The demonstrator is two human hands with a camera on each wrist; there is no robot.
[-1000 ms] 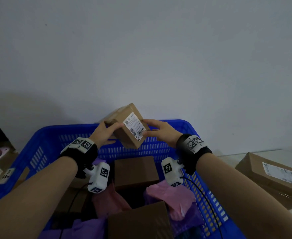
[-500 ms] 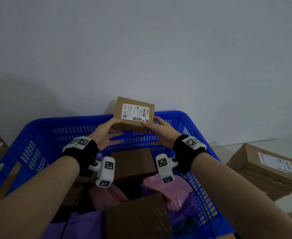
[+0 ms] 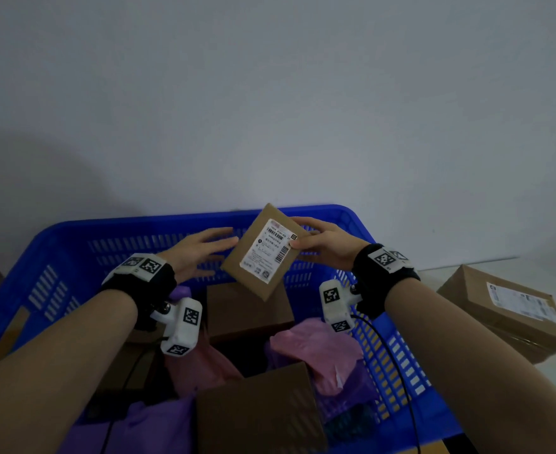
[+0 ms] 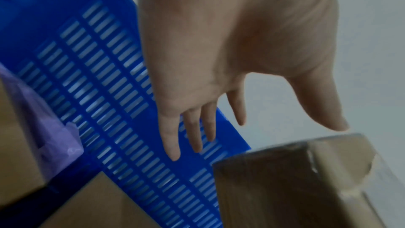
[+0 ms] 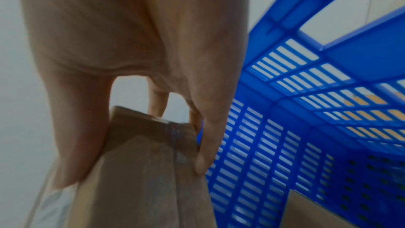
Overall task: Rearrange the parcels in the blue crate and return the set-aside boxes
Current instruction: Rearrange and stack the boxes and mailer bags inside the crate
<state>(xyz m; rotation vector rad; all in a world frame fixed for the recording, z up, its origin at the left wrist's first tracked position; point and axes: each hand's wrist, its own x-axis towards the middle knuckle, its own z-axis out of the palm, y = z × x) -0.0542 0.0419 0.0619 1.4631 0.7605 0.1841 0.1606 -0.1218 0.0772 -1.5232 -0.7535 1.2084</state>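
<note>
I hold the small box (image 3: 265, 252) by its far right corner in my right hand (image 3: 327, 245), thumb on the labelled face, fingers behind. It hangs tilted above the far side of the blue crate (image 3: 73, 257), its long axis slanting from far right down to near left. My left hand (image 3: 198, 250) is just left of it, fingers spread and straight, holding nothing.

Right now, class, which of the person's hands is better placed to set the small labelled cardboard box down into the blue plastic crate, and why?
The right hand. It already pinches the small labelled cardboard box over the blue plastic crate. The left hand is open beside the box with its fingers straight, holding nothing.
</note>
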